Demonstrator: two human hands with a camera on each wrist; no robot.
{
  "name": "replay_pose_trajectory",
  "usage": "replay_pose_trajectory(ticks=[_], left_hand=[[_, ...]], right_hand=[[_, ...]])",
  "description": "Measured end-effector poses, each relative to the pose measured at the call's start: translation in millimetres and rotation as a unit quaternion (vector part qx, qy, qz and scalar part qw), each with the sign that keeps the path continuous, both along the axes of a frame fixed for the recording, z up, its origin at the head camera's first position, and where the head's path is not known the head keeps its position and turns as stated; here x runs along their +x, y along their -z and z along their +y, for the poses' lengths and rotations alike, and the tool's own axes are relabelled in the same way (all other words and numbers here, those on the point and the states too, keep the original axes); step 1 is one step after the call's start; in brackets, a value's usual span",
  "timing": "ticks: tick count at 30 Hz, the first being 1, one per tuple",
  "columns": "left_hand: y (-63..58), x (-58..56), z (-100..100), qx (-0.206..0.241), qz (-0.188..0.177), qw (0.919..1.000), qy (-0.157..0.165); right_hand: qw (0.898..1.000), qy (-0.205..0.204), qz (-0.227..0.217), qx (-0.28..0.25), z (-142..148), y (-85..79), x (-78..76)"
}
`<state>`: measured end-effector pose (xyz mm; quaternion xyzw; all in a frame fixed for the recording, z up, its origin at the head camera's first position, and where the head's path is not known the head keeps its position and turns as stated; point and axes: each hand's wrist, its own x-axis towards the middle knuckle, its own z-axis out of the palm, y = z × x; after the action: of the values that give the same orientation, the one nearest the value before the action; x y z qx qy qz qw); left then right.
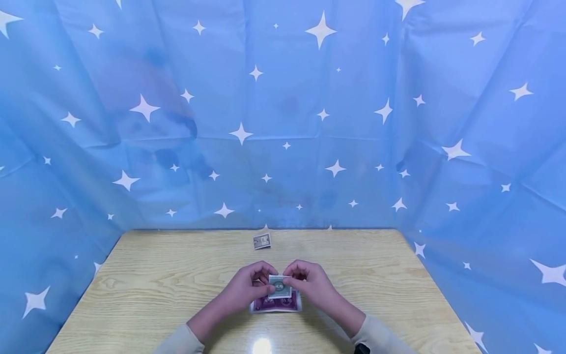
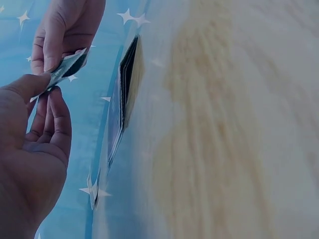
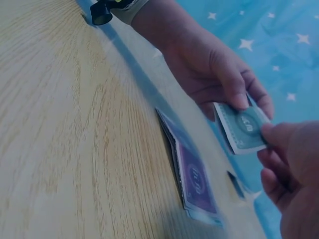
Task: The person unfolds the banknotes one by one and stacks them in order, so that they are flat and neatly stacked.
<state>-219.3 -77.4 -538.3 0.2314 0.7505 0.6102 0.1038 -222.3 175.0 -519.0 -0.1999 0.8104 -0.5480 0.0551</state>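
Note:
A small green banknote (image 1: 279, 290), apparently folded, is held up between both hands over the table. My left hand (image 1: 249, 285) pinches its left side between thumb and fingers. On the other side my right hand (image 1: 311, 281) pinches the upper right edge, its thumb lying on the printed face. In the right wrist view the green note (image 3: 245, 127) shows a round printed mark and more than one layer at its edge. Just beneath, a folded purple banknote (image 1: 276, 306) rests on the table, with a stack of layers visible in the right wrist view.
A smaller folded grey-brown note (image 1: 262, 241) lies near the back edge of the wooden table (image 1: 177, 270). Blue cloth (image 1: 283, 98) with white stars hangs behind and along both sides. A bright light reflection (image 1: 262, 345) shows at the front.

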Motion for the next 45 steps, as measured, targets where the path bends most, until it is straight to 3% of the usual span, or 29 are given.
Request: replay_pose_trajectory(ticks=[9,19,29,34,42,45], left_hand=[[-0.5,-1.2,-2.4,-0.008,0.015,0.9999,0.004],[-1.0,-5.1,-2.7,-0.016,0.116,0.9928,0.026],[-1.7,-8.9,1.8,-0.053,0.143,0.9881,0.021],[-2.0,-9.5,1.8,-0.059,0.134,0.9891,0.014],[-3.0,-8.7,1.8,-0.054,0.067,0.9963,0.009],[-2.0,-9.7,1.9,-0.054,0.061,0.9967,0.005]], right_hand=[[1.000,-0.002,-0.002,-0.031,1.0,-1.8,0.2],[0.999,-0.007,-0.010,-0.044,4.4,-1.2,1.2],[0.999,0.027,0.023,-0.002,5.7,-3.1,2.9],[1.000,0.022,0.005,-0.009,7.3,-4.8,4.2],[0.999,0.006,-0.015,-0.029,10.3,-2.9,5.1],[0.999,0.003,-0.016,-0.034,10.5,-2.6,5.7]])
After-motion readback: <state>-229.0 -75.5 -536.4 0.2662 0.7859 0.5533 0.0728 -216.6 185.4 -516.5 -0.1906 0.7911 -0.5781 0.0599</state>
